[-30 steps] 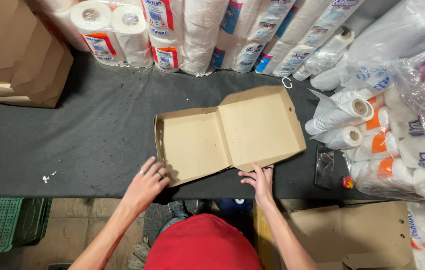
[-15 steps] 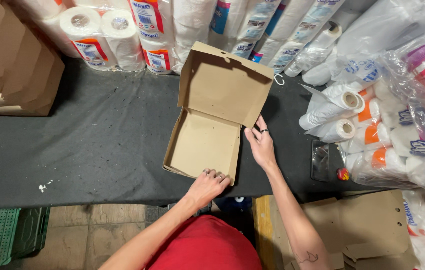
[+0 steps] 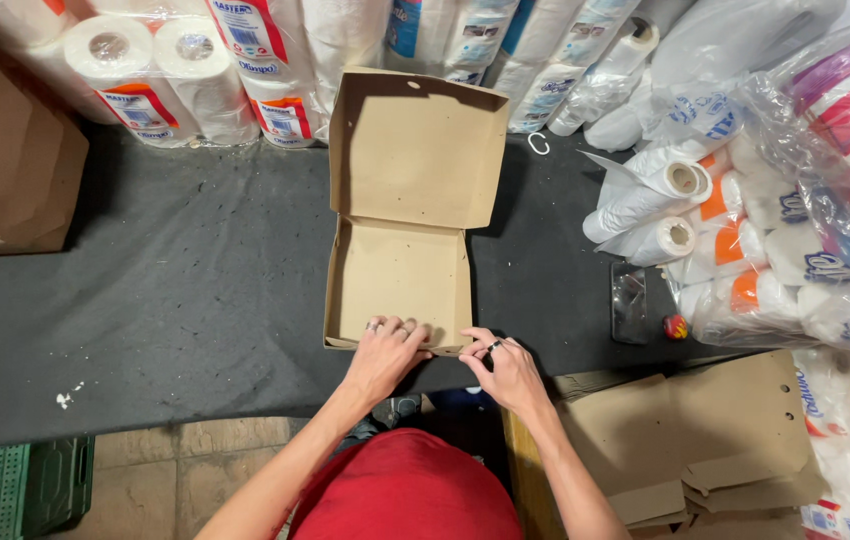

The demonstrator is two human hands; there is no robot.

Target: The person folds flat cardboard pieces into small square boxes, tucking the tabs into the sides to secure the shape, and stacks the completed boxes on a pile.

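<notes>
Your bench [image 3: 175,300] has a dark grey cloth top. On it lie an open brown cardboard box [image 3: 403,250], wrapped paper rolls [image 3: 245,60] along the back, bagged rolls [image 3: 745,240] at right, and a clear plastic piece [image 3: 629,302] beside a small red ball [image 3: 676,327].

The box [image 3: 400,270] is matt brown cardboard on a tabletop [image 3: 175,290] of dark, rough cloth, with paper rolls [image 3: 695,230] in glossy plastic wrap at right.
</notes>
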